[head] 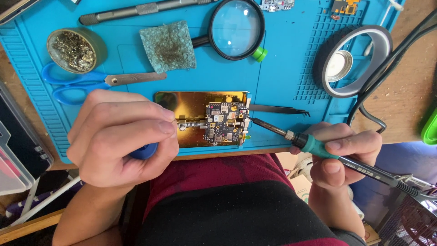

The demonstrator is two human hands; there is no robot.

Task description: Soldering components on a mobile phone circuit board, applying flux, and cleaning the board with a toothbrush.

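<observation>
Now at the desk (409,98): we look down on a blue work mat (282,77) w/ a small circuit board (224,123) clamped on a gold-coloured holder plate (191,102), centre of frame. Our right hand (339,152), lower right of frame, has its grip closed round the teal-collared handle of a soldering iron (314,146); the iron's tip sits at the board's right edge, touching or just shy of it, we can't tell which. Our left hand (120,139), lower left of frame, is curled shut on a small blue object (144,151), mostly hidden by the fingers, w/ thumb and forefinger pinched near the holder's spring screw (193,123) at the board's left side.

Black tweezers (277,109) lie just right of the holder, above the iron's shaft. Upper centre of frame: a magnifying glass (236,29) w/ a green knob, and beside it to the left a worn green sponge pad (167,46). Upper left: a round tin of brass wool (73,50), w/ blue-handled scissors (91,82) just below it. A grey metal tool (141,10) lies along the top edge. Upper right: a roll of black tape (355,61), a small round lid inside its ring. Black cables (400,54) run off the right edge. Bottom of frame: our dark red and black clothing.
</observation>
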